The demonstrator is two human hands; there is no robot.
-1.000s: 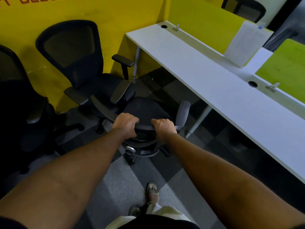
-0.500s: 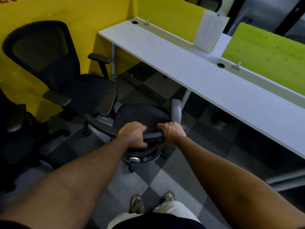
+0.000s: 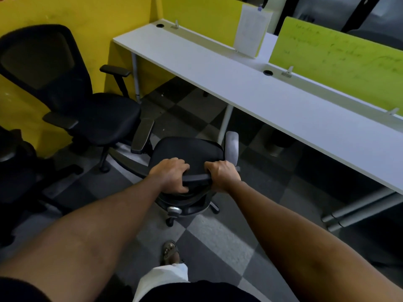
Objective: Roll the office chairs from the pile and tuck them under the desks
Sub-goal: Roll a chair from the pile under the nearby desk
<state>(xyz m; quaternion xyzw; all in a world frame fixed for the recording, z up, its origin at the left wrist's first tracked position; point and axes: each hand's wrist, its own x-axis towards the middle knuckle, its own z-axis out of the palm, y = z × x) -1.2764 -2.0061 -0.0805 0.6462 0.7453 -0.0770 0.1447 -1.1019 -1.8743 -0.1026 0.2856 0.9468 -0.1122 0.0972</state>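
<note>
A black office chair (image 3: 187, 153) with grey armrests stands on the checkered carpet right in front of me, its seat facing the long white desk (image 3: 261, 101). My left hand (image 3: 171, 178) grips the top edge of its backrest on the left. My right hand (image 3: 222, 174) grips the same edge on the right. The chair's right armrest is close to a white desk leg (image 3: 225, 120). Its wheels are mostly hidden under the seat.
A second black mesh-back chair (image 3: 72, 101) stands at the left by the yellow wall, touching my chair's left armrest. Another dark chair (image 3: 15, 171) sits at the far left. Green dividers (image 3: 340, 59) and a white paper stand (image 3: 251, 31) line the desk's back.
Both hands have kept their grip while the chair rolled right, away from the pile and toward the desk. My view has swung right along the desk.
</note>
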